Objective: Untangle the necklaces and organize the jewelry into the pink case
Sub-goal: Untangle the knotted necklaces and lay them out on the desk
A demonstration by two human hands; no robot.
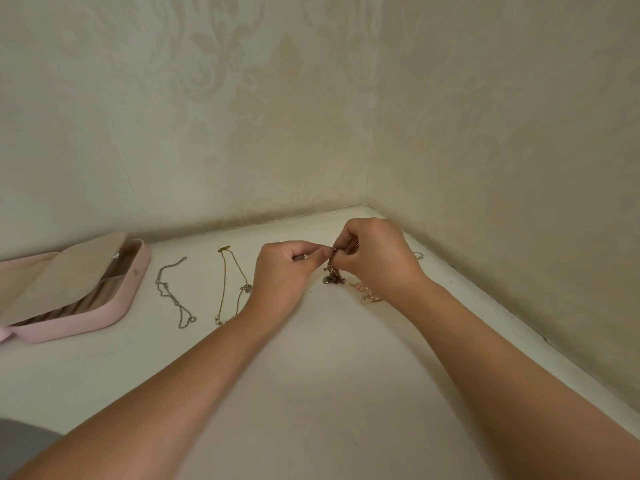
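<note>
Two forearms (pixel 214 368) reach in from the near edge and meet toward the far corner of the bench (pixel 311 393). There the left grip (pixel 287 268) and right grip (pixel 377 258) each pinch the top of the tangle (pixel 333 271), a dark knot of chain with a small charm (pixel 327 279) at its foot. Both have fingers curled, thumb against forefinger, clamped on the strands. The clump is held upright, and I cannot tell whether its lower end touches the bench or hangs just above it. Held so, the strands likely drop under their own weight and show where they cross, while the close pinch lets either side tease a loop free. Left of the hands, a gold chain (pixel 232 285) and a silver chain (pixel 173 292) lie stretched out and apart, seemingly sorted and waiting. The pink case (pixel 128 296) sits open at far left, well apart from the tangle, with a beige flap (pixel 59 282) folded over part of its inside. A pink beaded piece (pixel 367 292) lies just beside the right wrist, partly hidden, and a small silver bit (pixel 419 255) rests near the wall (pixel 485 168). The gold chain lies just beside the left wrist and could get dragged.
</note>
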